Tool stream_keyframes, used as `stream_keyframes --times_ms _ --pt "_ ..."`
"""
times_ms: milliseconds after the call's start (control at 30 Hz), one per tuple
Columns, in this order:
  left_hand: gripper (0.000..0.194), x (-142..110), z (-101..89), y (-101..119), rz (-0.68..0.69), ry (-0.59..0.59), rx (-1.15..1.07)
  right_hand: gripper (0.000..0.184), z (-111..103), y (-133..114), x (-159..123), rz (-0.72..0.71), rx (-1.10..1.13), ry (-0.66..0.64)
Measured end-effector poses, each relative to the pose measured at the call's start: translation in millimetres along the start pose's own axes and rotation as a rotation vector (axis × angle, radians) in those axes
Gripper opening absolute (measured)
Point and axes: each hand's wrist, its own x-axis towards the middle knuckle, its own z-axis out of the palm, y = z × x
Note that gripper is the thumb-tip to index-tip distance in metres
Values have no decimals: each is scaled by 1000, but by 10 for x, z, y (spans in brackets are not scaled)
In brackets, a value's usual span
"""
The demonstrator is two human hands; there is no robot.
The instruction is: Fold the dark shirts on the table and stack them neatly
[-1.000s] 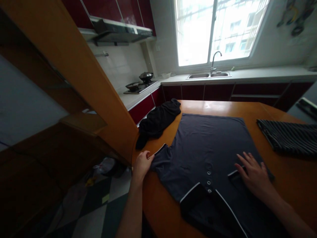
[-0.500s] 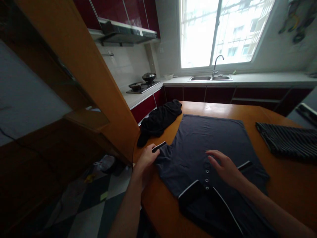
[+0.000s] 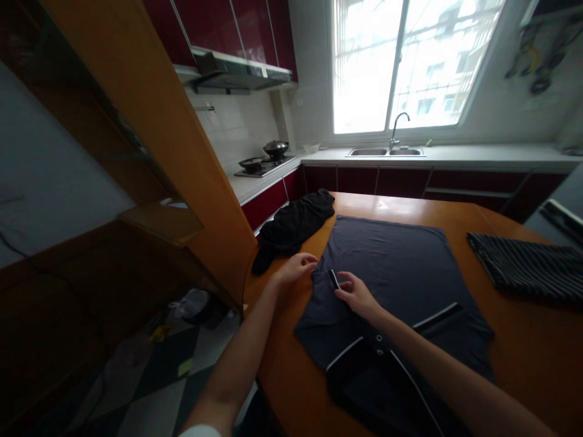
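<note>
A dark grey polo shirt [image 3: 392,255] lies spread face up on the wooden table, its black, white-edged collar [image 3: 355,364] towards me. Its left sleeve is turned inward over the body. My right hand [image 3: 359,297] pinches that sleeve's black cuff [image 3: 334,279] with its white stripe between thumb and fingers. At the shirt's left edge, by the fold, is my left hand [image 3: 296,268], its fingers loosely curved and a little apart from the thumb. The opposite cuff [image 3: 437,317] also lies inward on the shirt. My right forearm hides part of the button placket.
A crumpled black garment [image 3: 294,224] lies at the table's [image 3: 282,340] far left, and a folded striped garment [image 3: 528,267] at the right. An orange wooden partition [image 3: 214,200] rises at the left. Beyond are a stove with pans [image 3: 276,149], a sink [image 3: 368,152] and a window.
The left sleeve has gone from sticking out to folded inward. Its cuff has passed from my left hand to my right. My left hand has moved up to the shirt's edge.
</note>
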Motion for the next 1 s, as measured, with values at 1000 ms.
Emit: stream_keyframes --times_ms 1000 --pt "35 -1382 145 325 -347 -352 -412 50 -50 26 -151 -140 -199 -1"
